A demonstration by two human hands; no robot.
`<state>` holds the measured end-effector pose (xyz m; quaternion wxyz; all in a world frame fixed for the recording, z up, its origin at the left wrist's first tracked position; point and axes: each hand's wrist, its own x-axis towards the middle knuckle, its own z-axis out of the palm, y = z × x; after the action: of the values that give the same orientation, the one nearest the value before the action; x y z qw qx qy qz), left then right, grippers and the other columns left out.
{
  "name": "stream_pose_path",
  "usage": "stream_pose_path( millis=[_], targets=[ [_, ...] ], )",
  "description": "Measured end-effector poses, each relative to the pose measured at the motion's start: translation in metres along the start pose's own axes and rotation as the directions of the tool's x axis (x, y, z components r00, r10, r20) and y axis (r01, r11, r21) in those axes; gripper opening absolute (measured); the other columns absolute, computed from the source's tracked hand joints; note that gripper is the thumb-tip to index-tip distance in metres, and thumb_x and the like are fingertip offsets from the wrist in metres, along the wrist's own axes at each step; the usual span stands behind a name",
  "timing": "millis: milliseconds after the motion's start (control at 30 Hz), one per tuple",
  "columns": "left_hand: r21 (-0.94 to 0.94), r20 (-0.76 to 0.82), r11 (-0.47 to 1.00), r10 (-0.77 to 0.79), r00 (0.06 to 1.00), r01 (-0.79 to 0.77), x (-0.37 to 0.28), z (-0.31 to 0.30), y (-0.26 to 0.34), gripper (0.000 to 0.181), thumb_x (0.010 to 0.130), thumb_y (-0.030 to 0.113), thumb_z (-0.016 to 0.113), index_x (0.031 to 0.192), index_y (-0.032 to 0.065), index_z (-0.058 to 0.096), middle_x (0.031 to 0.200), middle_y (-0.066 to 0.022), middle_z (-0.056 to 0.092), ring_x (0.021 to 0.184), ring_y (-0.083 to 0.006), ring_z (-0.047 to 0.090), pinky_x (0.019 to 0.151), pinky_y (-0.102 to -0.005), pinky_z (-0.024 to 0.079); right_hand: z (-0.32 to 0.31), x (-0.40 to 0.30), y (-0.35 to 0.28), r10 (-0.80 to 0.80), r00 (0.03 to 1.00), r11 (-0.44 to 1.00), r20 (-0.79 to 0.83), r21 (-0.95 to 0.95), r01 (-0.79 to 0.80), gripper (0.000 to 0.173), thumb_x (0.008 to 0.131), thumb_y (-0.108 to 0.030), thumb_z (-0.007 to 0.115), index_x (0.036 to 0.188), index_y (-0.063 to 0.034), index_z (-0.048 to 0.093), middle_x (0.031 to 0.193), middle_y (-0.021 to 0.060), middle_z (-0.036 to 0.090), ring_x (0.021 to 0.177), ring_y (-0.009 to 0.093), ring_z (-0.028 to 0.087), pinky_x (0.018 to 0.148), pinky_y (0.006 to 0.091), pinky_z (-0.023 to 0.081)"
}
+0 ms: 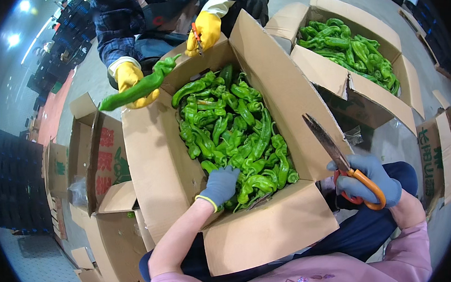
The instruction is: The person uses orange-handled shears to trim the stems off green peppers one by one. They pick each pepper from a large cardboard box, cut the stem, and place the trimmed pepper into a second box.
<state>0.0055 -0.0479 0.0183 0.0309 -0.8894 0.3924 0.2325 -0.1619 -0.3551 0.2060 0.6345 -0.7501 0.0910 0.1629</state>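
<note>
In front of me stands an open cardboard box (272, 228) holding a heap of wrinkled green peppers (231, 134). My left hand (219, 185), in a grey-blue glove with a yellow cuff edge, reaches down onto the peppers near the box's front end. Its fingertips are partly hidden among them, so whether it grips one is unclear. My right hand (377, 174), gloved in the same colour, is raised over the box's right front corner. It holds scissors (331, 142) with orange handles, the stained blades pointing up and away from me.
Across the box, a co-worker's yellow-gloved hand (131, 79) holds a long green pepper (134, 93); the other (208, 27) holds orange-handled snips (196, 36). Another pepper-filled box (380, 93) stands at right. Open cartons (118, 245) sit at left, near dark stacked crates (14, 177).
</note>
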Motion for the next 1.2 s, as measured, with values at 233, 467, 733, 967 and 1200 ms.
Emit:
stream_pose_path(
  millis=[233, 467, 733, 967, 1200],
  targets=[
    [-0.219, -0.129, 0.974, -0.082, 0.988, 0.052, -0.004, -0.005, -0.018, 0.033, 0.077, 0.024, 0.067, 0.104, 0.0057, 0.061, 0.091, -0.0116, 0.063, 0.075, -0.0285, 0.063, 0.065, -0.0372, 0.051, -0.002, 0.000, -0.006, -0.088, 0.996, 0.993, 0.025, -0.076, 0.090, 0.030, 0.084, -0.011, 0.066, 0.110, 0.0022, 0.058, 0.073, 0.0026, 0.060, 0.060, 0.005, 0.052, 0.056, 0.0216, 0.046],
    [-0.995, 0.039, -0.099, -0.337, 0.941, 0.006, -0.092, -0.090, -0.007, 0.032, 0.091, 0.029, 0.058, 0.107, 0.0015, 0.060, 0.085, -0.0081, 0.066, 0.065, -0.0143, 0.060, 0.059, -0.0254, 0.048, 0.008, 0.001, 0.010, -0.233, 0.964, 0.921, 0.127, -0.290, 0.261, 0.025, 0.079, -0.020, 0.072, 0.095, -0.0039, 0.063, 0.059, 0.0102, 0.047, 0.049, 0.019, 0.043, 0.049, 0.0290, 0.037],
    [-0.748, -0.083, -0.629, -0.226, 0.971, -0.211, -0.129, -0.074, 0.026, 0.036, 0.094, 0.020, 0.052, 0.125, 0.0007, 0.048, 0.114, -0.0115, 0.060, 0.094, -0.0199, 0.062, 0.072, -0.0299, 0.055, 0.039, 0.001, 0.002, -0.475, 0.862, 0.696, 0.175, -0.525, 0.490, 0.038, 0.077, -0.034, 0.073, 0.099, -0.0051, 0.065, 0.058, 0.0106, 0.053, 0.047, 0.026, 0.050, 0.047, 0.0328, 0.039],
    [-0.860, -0.389, -0.189, -0.359, 0.848, -0.474, -0.135, -0.077, 0.050, 0.050, 0.088, 0.020, 0.061, 0.131, 0.0018, 0.042, 0.121, -0.0175, 0.055, 0.111, -0.0262, 0.055, 0.091, -0.0385, 0.049, 0.043, -0.003, 0.004, -0.469, 0.854, 0.639, 0.224, -0.582, 0.503, 0.038, 0.079, -0.037, 0.070, 0.103, -0.0075, 0.065, 0.056, 0.0084, 0.051, 0.048, 0.025, 0.051, 0.047, 0.0322, 0.040],
    [-0.688, -0.698, 0.480, -0.235, 0.677, -0.544, -0.138, -0.083, 0.068, 0.060, 0.074, 0.007, 0.074, 0.127, 0.0043, 0.047, 0.126, -0.0197, 0.052, 0.116, -0.0306, 0.053, 0.096, -0.0377, 0.045, 0.037, -0.009, 0.007, -0.347, 0.883, 0.762, 0.316, -0.454, 0.462, 0.041, 0.081, -0.043, 0.067, 0.105, -0.0098, 0.065, 0.069, 0.0131, 0.061, 0.056, 0.028, 0.058, 0.052, 0.0343, 0.045]
  ],
)
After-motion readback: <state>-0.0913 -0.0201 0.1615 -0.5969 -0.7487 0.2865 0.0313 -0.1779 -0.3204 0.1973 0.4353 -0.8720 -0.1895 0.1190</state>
